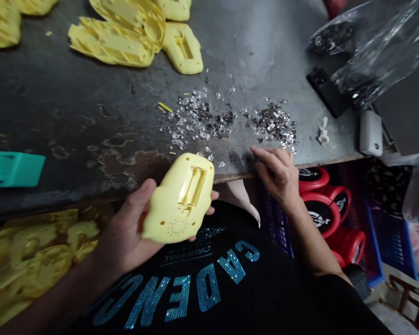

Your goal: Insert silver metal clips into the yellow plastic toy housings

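Observation:
My left hand (134, 225) is wrapped around a pale yellow plastic housing (169, 200). The housing's outer face is turned up, showing a rectangular battery recess, small screw holes and a ring of speaker holes. My right hand (277, 174) is at the table's front edge with its fingers loosely bent and slightly apart; nothing can be seen in them. Just beyond those fingers lies a pile of small shiny metal contact pieces (275, 123). A second, looser spread of the same pieces (197, 116) lies on the table beyond the held housing.
More yellow housings (183, 49) lie at the back of the metal table (91, 93). A teal plastic piece (16, 168) is at left, above a heap of yellow parts (45, 256). Phone (326, 90), clear bag (373, 51) and red round items (319, 209) occupy the right.

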{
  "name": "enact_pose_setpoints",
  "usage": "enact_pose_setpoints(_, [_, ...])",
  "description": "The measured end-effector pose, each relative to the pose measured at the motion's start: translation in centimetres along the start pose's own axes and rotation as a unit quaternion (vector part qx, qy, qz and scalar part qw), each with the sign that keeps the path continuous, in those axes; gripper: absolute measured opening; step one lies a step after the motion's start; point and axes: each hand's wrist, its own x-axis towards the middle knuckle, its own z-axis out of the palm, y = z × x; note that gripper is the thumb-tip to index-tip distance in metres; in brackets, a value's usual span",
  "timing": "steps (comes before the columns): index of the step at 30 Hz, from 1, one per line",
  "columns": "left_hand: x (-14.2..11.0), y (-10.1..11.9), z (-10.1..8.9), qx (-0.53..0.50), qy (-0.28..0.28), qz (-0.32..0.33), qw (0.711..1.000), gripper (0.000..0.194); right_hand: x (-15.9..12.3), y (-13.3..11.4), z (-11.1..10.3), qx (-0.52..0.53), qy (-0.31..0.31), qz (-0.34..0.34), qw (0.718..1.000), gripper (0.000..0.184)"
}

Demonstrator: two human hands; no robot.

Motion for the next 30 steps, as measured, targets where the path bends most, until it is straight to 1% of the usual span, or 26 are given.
enact_pose_setpoints(1, [0.0,0.1,-0.1,0.005,-0.001,0.001,1.0,0.073,-0.3,0.9,-0.6,0.006,0.034,0.025,0.999,0.031])
enact_pose_setpoints(3, [0.1,0.1,-0.2,0.01,-0.006,0.002,1.0,0.073,-1.1,3.4,-2.2,-0.012,0.102,0.097,0.99,0.025])
enact_pose_setpoints(4, [0.2,0.1,-0.2,0.01,-0.008,0.002,1.0,0.074,-1.5,4.7,-2.9,-0.031,0.115,0.129,0.984,0.022])
enact_pose_setpoints(6, [0.4,0.0,-0.2,0.011,-0.009,-0.003,1.0,0.075,-1.8,6.5,-3.9,-0.067,0.097,0.163,0.98,0.025])
enact_pose_setpoints(7, [0.5,0.0,-0.2,0.012,-0.01,-0.008,1.0,0.075,-1.8,6.7,-4.0,-0.078,0.077,0.167,0.98,0.028])
enact_pose_setpoints(8, [0.6,0.0,-0.2,0.012,-0.011,-0.013,1.0,0.075,-1.5,6.6,-3.8,-0.079,0.057,0.162,0.982,0.03])
enact_pose_setpoints(10, [0.6,0.0,-0.2,0.011,-0.016,-0.027,0.999,0.075,-0.7,5.0,-3.0,-0.045,0.019,0.131,0.99,0.031])
enact_pose_setpoints(12, [0.5,0.0,-0.1,0.006,-0.02,-0.029,0.999,0.076,0.2,3.0,-2.1,0.024,-0.017,0.092,0.995,0.034])
enact_pose_setpoints(13, [0.5,0.0,0.0,0.003,-0.021,-0.024,0.999,0.076,0.5,2.1,-1.8,0.062,-0.026,0.076,0.995,0.036])
enact_pose_setpoints(14, [0.4,0.0,0.0,0.001,-0.018,-0.017,1.0,0.077,0.6,1.6,-1.8,0.097,-0.02,0.069,0.993,0.036])
enact_pose_setpoints(15, [0.3,0.0,0.0,0.0,-0.016,-0.01,1.0,0.076,0.5,1.3,-1.9,0.123,-0.001,0.072,0.99,0.035])
enact_pose_setpoints(17, [0.2,-0.2,0.0,-0.003,-0.02,0.002,1.0,0.076,0.0,1.7,-2.5,0.142,0.058,0.093,0.984,0.027])
enact_pose_setpoints(18, [0.2,-0.3,0.1,-0.007,-0.026,0.007,1.0,0.076,-0.3,2.1,-2.8,0.136,0.078,0.104,0.982,0.022])
enact_pose_setpoints(19, [0.3,-0.4,0.1,-0.014,-0.032,0.011,0.999,0.076,-0.7,2.5,-3.1,0.122,0.085,0.113,0.982,0.017])
enact_pose_setpoints(21, [0.4,-0.5,0.2,-0.026,-0.037,0.016,0.999,0.079,-1.1,2.9,-3.3,0.077,0.063,0.113,0.989,0.01])
enact_pose_setpoints(24, [0.5,-0.6,0.4,-0.02,-0.033,0.006,0.999,0.086,-0.7,2.4,-2.7,0.01,0.02,0.088,0.996,0.01])
enact_pose_setpoints(27, [0.4,-0.6,0.5,-0.004,-0.027,0.004,1.0,0.091,0.6,1.5,-1.5,-0.035,0.012,0.056,0.998,0.01])
enact_pose_setpoints(30, [0.3,-0.6,0.5,-0.017,-0.024,0.011,1.0,0.087,1.6,1.2,-0.5,-0.06,0.006,0.047,0.997,0.012])
